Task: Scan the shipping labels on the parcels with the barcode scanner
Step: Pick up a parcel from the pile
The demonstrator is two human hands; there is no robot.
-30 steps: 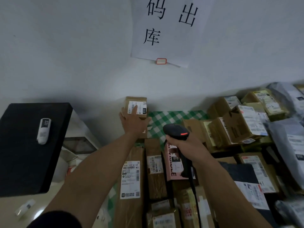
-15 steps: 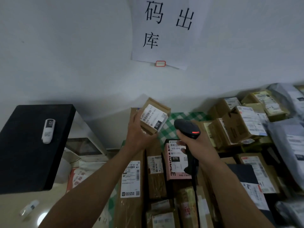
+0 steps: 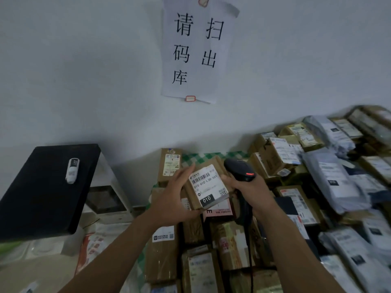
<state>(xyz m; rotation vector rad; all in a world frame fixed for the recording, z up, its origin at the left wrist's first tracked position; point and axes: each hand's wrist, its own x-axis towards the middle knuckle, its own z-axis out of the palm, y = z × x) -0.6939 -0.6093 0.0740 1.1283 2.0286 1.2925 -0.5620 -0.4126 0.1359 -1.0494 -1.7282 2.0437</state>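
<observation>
change: parcel (image 3: 208,188) lifted off far stack, pulled in, label (image 3: 202,178) now face up
left hand (image 3: 171,201): fingers curled round parcel's 9 o'clock edge
right hand (image 3: 252,192): wrapped round scanner (image 3: 239,169); head just beside parcel's 2 o'clock corner
task: label presented, scan likely next

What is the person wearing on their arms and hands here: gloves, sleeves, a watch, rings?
Nothing visible. The left hand and right hand are bare: no gloves, no rings that I can make out. Both forearms are uncovered to the frame's bottom edge, so no sleeve shows, and neither wrist carries a watch or band.
</observation>
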